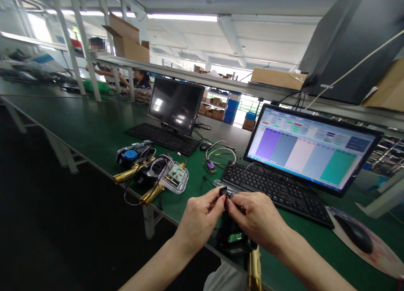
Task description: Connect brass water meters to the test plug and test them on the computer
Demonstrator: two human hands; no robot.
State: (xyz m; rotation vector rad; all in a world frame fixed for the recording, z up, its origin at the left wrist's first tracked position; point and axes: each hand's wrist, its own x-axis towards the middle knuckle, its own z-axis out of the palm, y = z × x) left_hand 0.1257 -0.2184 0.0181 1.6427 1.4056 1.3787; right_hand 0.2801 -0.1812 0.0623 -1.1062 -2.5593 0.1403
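My left hand [200, 217] is closed, thumb and fingertips pinching a small black part [223, 191]. Close against it, my right hand [257, 211] pinches thin wires [227, 196] at that part; its fingertips partly hide them. Below both hands sits a black meter housing [235, 242] with a green patch, partly covered by my right hand. A brass pipe [254, 268] runs from the housing toward me, past the bench edge. A black keyboard [277, 192] lies just beyond my right hand.
Left on the green bench [94, 135] lie brass-piped meters [129, 155] and a circuit board [177, 176] in a clear case. A lit monitor [303, 150], a dark monitor [175, 105], a mouse [353, 232] and cables [221, 152] stand around. Co-workers [140, 78] are beyond the shelf.
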